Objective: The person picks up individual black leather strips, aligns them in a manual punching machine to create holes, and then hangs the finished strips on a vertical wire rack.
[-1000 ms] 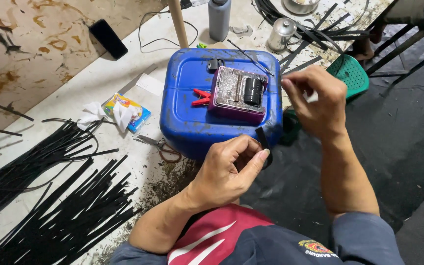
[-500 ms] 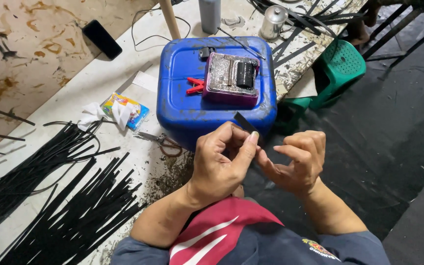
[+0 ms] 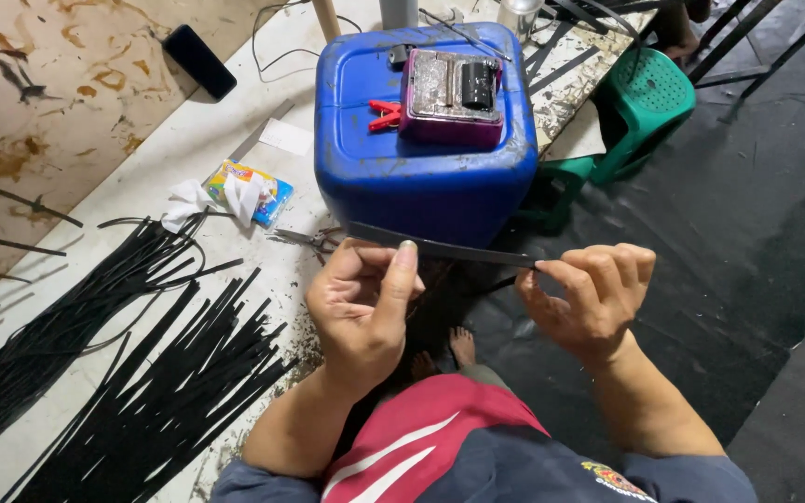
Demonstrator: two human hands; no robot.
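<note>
Both hands hold one thin black strip (image 3: 444, 248) stretched level in front of the blue plastic can (image 3: 421, 177). The left hand (image 3: 362, 312) has its grip closed on the strip near its left end, thumb pressed along the top edge, and the right hand (image 3: 589, 298) pinches the other end between thumb and fingertips, so its grip is closed on the strip too. The can stands on the white counter (image 3: 188, 149), and on its top lie a purple box (image 3: 449, 102) and a red clip (image 3: 386, 115). Just left of the can a pair of scissors (image 3: 305, 239) lies on the counter, with a colourful packet (image 3: 252, 191) near it. Piles of black strips (image 3: 142, 373) spread over the counter's near left part. A green stool (image 3: 640, 107) stands to the right of the can.
</note>
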